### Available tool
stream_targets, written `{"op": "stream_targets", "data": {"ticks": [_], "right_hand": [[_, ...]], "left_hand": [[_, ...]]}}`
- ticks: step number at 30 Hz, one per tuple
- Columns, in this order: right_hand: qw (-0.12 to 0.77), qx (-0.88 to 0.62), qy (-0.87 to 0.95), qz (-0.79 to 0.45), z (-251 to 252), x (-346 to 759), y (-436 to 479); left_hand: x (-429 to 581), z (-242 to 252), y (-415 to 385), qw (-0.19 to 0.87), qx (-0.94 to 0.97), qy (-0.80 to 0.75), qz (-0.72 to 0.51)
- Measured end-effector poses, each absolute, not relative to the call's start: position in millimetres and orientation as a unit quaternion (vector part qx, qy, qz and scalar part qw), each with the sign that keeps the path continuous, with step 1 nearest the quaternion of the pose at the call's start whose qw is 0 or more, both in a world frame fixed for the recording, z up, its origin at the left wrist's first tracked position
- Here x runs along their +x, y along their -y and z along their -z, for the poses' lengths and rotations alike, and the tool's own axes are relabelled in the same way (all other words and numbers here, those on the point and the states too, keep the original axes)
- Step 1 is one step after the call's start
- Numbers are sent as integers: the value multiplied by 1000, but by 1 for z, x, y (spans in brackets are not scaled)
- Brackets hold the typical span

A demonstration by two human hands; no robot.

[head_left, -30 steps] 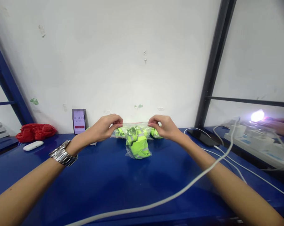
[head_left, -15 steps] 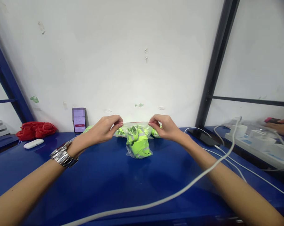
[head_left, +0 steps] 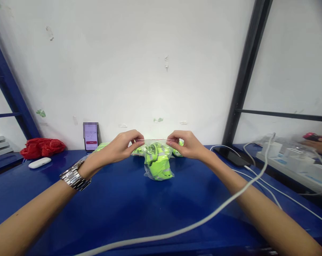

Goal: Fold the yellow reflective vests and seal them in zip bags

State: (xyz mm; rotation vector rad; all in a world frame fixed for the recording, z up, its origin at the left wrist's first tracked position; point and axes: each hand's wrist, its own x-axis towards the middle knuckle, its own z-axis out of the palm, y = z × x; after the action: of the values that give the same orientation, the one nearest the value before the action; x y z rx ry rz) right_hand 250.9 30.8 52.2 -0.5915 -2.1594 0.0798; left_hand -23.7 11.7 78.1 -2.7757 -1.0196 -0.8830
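Observation:
A clear zip bag stuffed with neon green and grey striped fabric stands on the blue table. My left hand, with a metal watch on its wrist, pinches the left end of the bag's top strip. At the right end of that strip my right hand pinches too. The strip is stretched level between both hands. More green fabric pieces lie behind the bag, partly hidden by my hands.
A phone leans on the white wall. At the far left lie a red bag and a white case. White cables cross the table's right side. Another person's hand is beyond the black post, by a power strip.
Both hands have slid a little closer together along the bag's top strip. The bag has stayed in place on the table.

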Motion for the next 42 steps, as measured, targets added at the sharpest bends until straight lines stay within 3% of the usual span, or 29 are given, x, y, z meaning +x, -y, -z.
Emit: {"op": "stream_targets", "data": {"ticks": [10, 20, 27, 42], "right_hand": [[432, -255, 865, -22, -50, 248, -34], [452, -256, 852, -70, -49, 241, -30], [428, -235, 872, -42, -56, 246, -27], [406, -208, 890, -27, -60, 239, -26]], "left_hand": [[-24, -76, -14, 122, -900, 298, 295], [-22, -76, -8, 130, -899, 295, 296], [-25, -79, -6, 59, -904, 317, 282], [-14, -82, -5, 87, -914, 295, 266]]}}
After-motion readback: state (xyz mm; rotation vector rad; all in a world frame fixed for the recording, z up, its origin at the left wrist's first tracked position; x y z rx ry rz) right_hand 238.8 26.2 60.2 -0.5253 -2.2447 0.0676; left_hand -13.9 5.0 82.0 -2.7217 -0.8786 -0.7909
